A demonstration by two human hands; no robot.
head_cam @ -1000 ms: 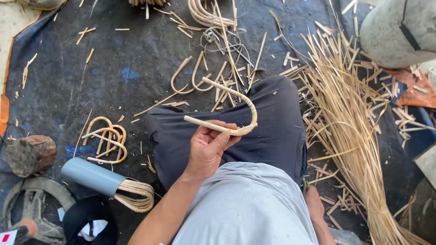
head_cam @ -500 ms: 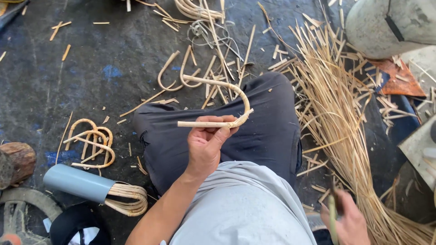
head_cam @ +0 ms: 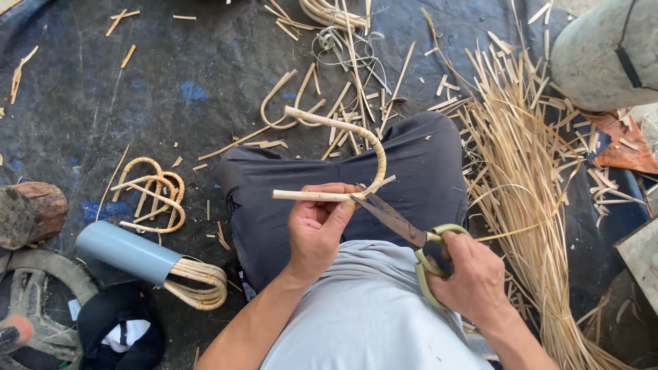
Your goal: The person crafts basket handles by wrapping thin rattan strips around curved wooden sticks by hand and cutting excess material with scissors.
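My left hand (head_cam: 317, 231) grips a bent, U-shaped piece of cane (head_cam: 356, 137) by its lower arm, holding it over my lap. Part of its curve is wrapped in thin strip. My right hand (head_cam: 473, 277) holds scissors (head_cam: 411, 233) with pale green handles. The blade tips touch the cane right beside my left thumb, where a strip end sticks out. My legs in dark trousers (head_cam: 274, 185) lie under both hands.
A long bundle of thin cane strips (head_cam: 528, 199) lies at my right. Bent cane hooks (head_cam: 154, 195) and offcuts litter the dark tarp (head_cam: 171, 75). At the left are a log (head_cam: 31, 212), a grey tube holding cane loops (head_cam: 137, 257) and a wheel-like metal part (head_cam: 34, 301). A grey sack (head_cam: 603, 55) sits top right.
My right hand has come up from the lower right with the scissors and set their blades against the cane. My left hand keeps its grip on the cane.
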